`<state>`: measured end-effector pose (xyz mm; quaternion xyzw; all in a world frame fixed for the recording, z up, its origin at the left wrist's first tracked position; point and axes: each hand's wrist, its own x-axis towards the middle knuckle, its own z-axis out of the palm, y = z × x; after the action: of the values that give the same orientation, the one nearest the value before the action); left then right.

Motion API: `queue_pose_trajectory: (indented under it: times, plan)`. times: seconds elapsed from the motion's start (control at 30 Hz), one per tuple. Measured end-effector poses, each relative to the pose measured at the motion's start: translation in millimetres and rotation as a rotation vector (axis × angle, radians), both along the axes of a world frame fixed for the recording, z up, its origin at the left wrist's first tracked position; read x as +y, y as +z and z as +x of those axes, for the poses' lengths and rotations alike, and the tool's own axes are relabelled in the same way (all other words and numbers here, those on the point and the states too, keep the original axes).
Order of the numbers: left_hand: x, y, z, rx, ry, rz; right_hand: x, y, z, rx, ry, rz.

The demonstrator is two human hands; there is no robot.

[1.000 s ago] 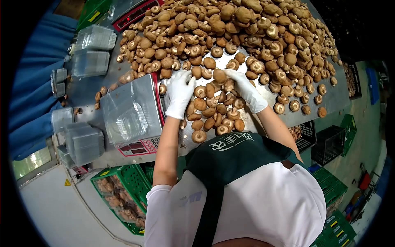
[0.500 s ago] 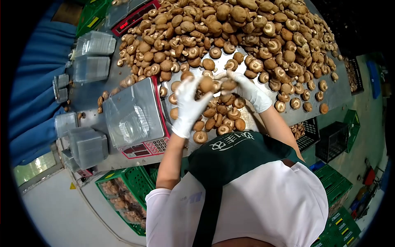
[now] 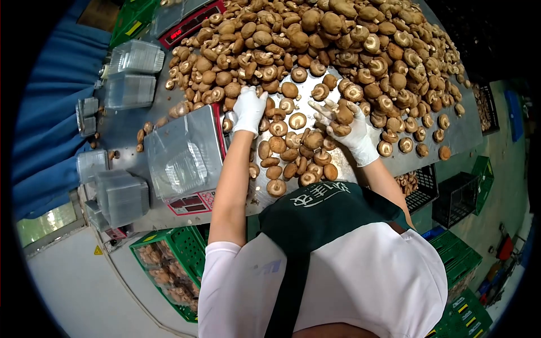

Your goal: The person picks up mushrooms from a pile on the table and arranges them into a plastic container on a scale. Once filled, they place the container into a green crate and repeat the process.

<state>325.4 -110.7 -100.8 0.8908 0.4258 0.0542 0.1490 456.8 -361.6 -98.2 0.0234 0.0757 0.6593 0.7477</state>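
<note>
My right hand (image 3: 356,134), in a white glove, is turned palm up beside the small group of mushrooms. Two brown shiitake mushrooms (image 3: 343,115) rest in it, with some fingers stretched out to the left. My left hand (image 3: 249,110), also gloved, reaches to the near edge of the big shiitake pile (image 3: 270,39). Its fingers are bent down among the caps, and what they grip, if anything, is hidden. Between my hands and close to my apron lie several loose shiitake mushrooms (image 3: 297,120), some with gills up, on the metal table (image 3: 352,174).
Left of my left arm, a clear plastic tray (image 3: 186,160) sits on a red-edged scale (image 3: 193,204). Stacks of clear containers (image 3: 131,90) stand farther left. A second scale (image 3: 191,23) is at the back. Below the table are a green crate (image 3: 169,270) of packed mushrooms and a black crate (image 3: 422,188).
My hands have moved apart. The left went up and left to the pile's edge; the right drew back to the right and turned palm up with mushrooms in it.
</note>
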Motion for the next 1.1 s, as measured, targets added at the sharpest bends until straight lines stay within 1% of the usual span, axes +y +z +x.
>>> queue_pose_trajectory:
  times: [0.03,0.1,0.17,0.2,0.23,0.27,0.3,0.33,0.4,0.43,0.47,0.53,0.57,0.6,0.67,0.7,0.73,0.77,0.8,0.83,0.87,0.93,1.0,1.07,1.1]
  plan:
    - [3.3,0.2,6.7,-0.003,-0.008,0.001,-0.8,-3.7,0.5,0.047,-0.017,0.024]
    - [7.5,-0.4,17.2,0.076,-0.058,-0.001,-4.9,-8.8,0.2,0.083,-0.056,0.043]
    - [4.1,2.9,12.3,-0.065,-0.013,-0.02,-8.1,-5.1,-3.8,0.193,-0.075,0.107]
    - [1.2,4.8,5.7,-0.13,0.018,-0.04,-9.9,-4.9,-4.5,0.194,-0.081,0.106]
    - [1.4,-2.5,-3.6,-0.263,-0.001,-0.005,-12.1,-5.6,-6.8,0.167,-0.09,0.062]
    - [-9.9,16.7,-8.3,-0.389,0.003,-0.048,-14.8,-5.5,-10.9,0.143,-0.096,0.015]
    - [-24.9,37.4,-15.1,-0.486,0.015,-0.154,-16.4,-2.3,-12.7,0.16,-0.062,0.005]
    - [-47.4,62.2,-20.9,-0.582,0.029,-0.262,-14.8,4.6,-17.7,0.18,-0.009,0.077]
    - [-78.0,60.6,-31.5,-0.738,-0.319,-0.208,-11.3,16.7,-30.2,0.027,0.049,-0.027]
    - [-101.4,68.7,-34.4,-0.672,-0.392,-0.354,-9.5,13.4,-34.8,0.067,0.145,0.069]
    - [-121.8,78.8,-37.1,-0.606,-0.462,-0.495,-12.4,10.3,-42.5,0.018,0.12,0.078]
    - [-138.7,84.7,-47.5,-0.503,-0.586,-0.201,-28.9,5.1,-43.6,-0.077,0.03,-0.228]
    - [-140.0,80.2,-55.9,-0.492,-0.652,-0.133,-37.8,24.3,-41.0,-0.132,0.058,-0.38]
    - [-142.5,75.0,-62.6,-0.547,-0.628,-0.325,-47.8,28.4,-42.0,-0.722,0.055,-0.587]
    - [-136.8,75.2,-73.5,-0.626,-0.495,-0.628,-93.5,-7.5,-14.6,-0.318,0.092,-0.209]
    - [-130.5,67.3,-79.6,-0.631,-0.435,-0.502,-116.8,1.8,-4.0,-0.414,0.078,-0.278]
    - [-120.2,56.5,-87.3,-0.613,-0.309,-0.507,-141.8,16.6,4.0,-0.51,0.063,-0.349]
    - [-109.7,52.2,-92.1,-0.633,-0.229,-0.434,-168.2,22.4,11.7,-0.823,-0.036,-0.354]
    - [-101.4,46.6,-99.8,-0.646,-0.083,-0.482,-194.5,27.8,20.7,-1.136,-0.139,-0.353]
    - [-94.6,46.5,-105.9,-0.616,-0.006,-0.412,-221.2,37.7,32.8,-1.221,-0.054,-0.394]
    - [-87.5,42.4,-111.8,-0.611,0.044,-0.415,-246.4,45.4,43.9,-1.304,0.031,-0.438]
    - [-76.4,31.7,-117.8,-0.577,0.069,-0.394,-281.9,51.6,58.3,-1.381,0.117,-0.653]
    - [-79.0,33.2,-112.9,-0.565,0.043,-0.383,-290.2,45.9,61.3,-1.301,-0.027,-0.715]
    - [-88.1,41.3,-97.7,-0.525,-0.131,-0.312,-258.3,54.6,55.7,-1.377,-0.086,-0.716]
    - [-90.9,32.3,-90.9,-0.551,-0.198,-0.248,-246.2,45.3,56.5,-1.454,-0.021,-0.786]
